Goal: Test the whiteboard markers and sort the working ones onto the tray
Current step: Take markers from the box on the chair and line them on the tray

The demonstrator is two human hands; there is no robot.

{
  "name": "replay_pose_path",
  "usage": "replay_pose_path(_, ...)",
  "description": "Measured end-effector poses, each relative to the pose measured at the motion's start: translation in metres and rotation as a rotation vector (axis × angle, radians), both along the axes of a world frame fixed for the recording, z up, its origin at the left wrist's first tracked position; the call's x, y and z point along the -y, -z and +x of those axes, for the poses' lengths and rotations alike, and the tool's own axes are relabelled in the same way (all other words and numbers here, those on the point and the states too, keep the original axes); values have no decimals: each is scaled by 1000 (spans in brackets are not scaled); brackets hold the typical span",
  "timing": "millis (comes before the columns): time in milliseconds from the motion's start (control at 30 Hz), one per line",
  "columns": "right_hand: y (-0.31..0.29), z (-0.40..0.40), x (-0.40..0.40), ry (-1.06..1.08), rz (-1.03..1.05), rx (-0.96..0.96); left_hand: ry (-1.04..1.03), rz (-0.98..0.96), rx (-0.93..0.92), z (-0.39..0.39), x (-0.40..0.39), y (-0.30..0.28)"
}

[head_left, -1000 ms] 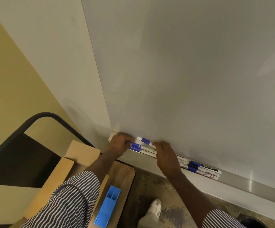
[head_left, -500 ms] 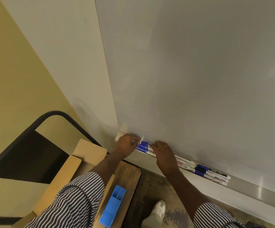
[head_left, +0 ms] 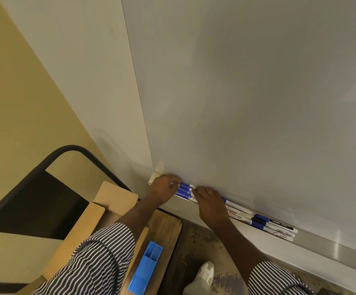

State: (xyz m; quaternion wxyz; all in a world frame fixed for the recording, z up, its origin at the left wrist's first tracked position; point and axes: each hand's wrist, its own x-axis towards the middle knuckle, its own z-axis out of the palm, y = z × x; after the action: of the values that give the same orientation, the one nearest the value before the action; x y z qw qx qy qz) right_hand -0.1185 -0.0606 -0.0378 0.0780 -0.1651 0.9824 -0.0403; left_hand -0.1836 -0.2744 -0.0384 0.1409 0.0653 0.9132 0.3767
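Several blue-capped markers (head_left: 184, 189) lie bunched at the left end of the metal tray (head_left: 332, 250) under the whiteboard (head_left: 258, 103). My left hand (head_left: 163, 190) curls its fingers round their cap ends. My right hand (head_left: 212, 206) lies over their white barrels, with the fingers bent down onto them and hiding most of their length. Further right in the tray, apart from both hands, rests a second group of markers (head_left: 275, 227) with blue and black caps.
Below my left arm stands a wooden desk (head_left: 168, 228) with a blue plastic holder (head_left: 146, 267) on it. A cardboard box (head_left: 117, 199) and a black chair frame (head_left: 72, 149) are to the left. My shoe (head_left: 204, 273) is on the mottled floor.
My hands have drawn closer together along the tray. The blue caps, staggered before, now sit lined up against my left hand. The view has shifted slightly.
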Motion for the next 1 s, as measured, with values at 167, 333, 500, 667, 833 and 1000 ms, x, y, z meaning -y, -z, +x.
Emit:
replay_pose_path(167,-4,2,3,12,-23,22,3,-5,5,3,3,-1)
replay_pose_path(333,-8,0,10,-26,-42,-7,-65,20,17,11,5,-3)
replay_pose_path(500,-10,-6,20,-80,-29,-40,-107,-6,16,15,8,-8)
replay_pose_path(667,-14,-15,24,-150,-79,-98,-196,16,25,20,8,-15)
replay_pose_path(833,-16,-24,22,-228,-123,-112,-267,5,-17,27,-6,-25)
replay_pose_path(1000,-17,-31,19,-309,-256,-155,-344,-43,-141,45,-25,-31)
